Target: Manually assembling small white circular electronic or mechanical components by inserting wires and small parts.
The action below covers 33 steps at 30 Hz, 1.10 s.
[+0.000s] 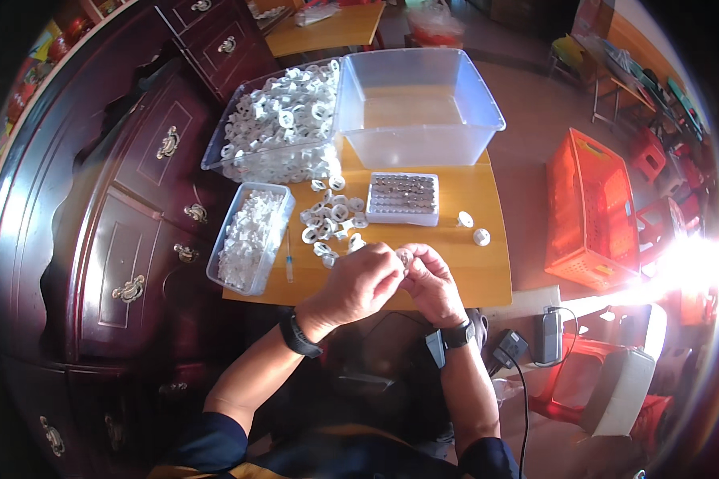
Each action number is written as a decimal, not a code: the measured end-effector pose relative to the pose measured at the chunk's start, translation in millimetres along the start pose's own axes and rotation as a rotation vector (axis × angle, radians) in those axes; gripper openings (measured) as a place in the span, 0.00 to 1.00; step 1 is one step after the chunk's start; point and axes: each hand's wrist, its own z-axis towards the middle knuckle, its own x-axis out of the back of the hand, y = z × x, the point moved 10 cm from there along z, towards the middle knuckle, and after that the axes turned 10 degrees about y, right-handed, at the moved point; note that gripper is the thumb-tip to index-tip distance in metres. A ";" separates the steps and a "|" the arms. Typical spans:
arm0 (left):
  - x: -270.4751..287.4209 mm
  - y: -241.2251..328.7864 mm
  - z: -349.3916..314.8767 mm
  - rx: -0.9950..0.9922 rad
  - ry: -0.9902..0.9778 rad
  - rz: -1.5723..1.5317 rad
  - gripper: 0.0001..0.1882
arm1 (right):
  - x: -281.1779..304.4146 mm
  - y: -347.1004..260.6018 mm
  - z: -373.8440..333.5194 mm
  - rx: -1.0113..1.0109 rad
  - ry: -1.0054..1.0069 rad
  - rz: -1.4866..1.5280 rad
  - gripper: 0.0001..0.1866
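Note:
My left hand [361,281] and my right hand [433,289] meet fingertip to fingertip above the table's near edge. Both are closed. Between the right thumb and fingers shows a small whitish part [405,259], mostly covered, its kind unclear. The left fingers are curled against it, and what they hold is hidden. Just beyond lies a loose pile of white round plastic fittings [339,213]. A white tray [403,217] with rows of small metal pieces stands behind the hands. Two more white fittings [465,219] sit to its right. A thin screwdriver [289,259] lies left of the pile.
A clear tub [213,267] of small translucent pieces stands at the table's left. Behind are a large bin [208,156] heaped with white fittings and an empty clear bin [423,148]. Dark wooden cabinets [120,239] line the left; an orange crate [591,247] stands right.

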 end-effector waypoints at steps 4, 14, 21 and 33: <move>29.5 -19.3 -7.7 0.250 0.182 -0.062 0.08 | 3.7 -3.6 1.9 -0.041 0.049 0.082 0.15; 23.7 -58.5 -37.0 0.448 0.061 -0.020 0.08 | 2.3 -3.6 4.7 -0.074 0.043 0.140 0.16; 6.9 -63.5 -41.8 0.494 0.008 -0.011 0.07 | 3.9 -5.3 4.8 -0.061 0.056 0.148 0.16; -12.0 -59.1 -39.4 0.403 -0.058 0.137 0.07 | 9.4 -7.5 3.0 -0.088 0.079 0.198 0.15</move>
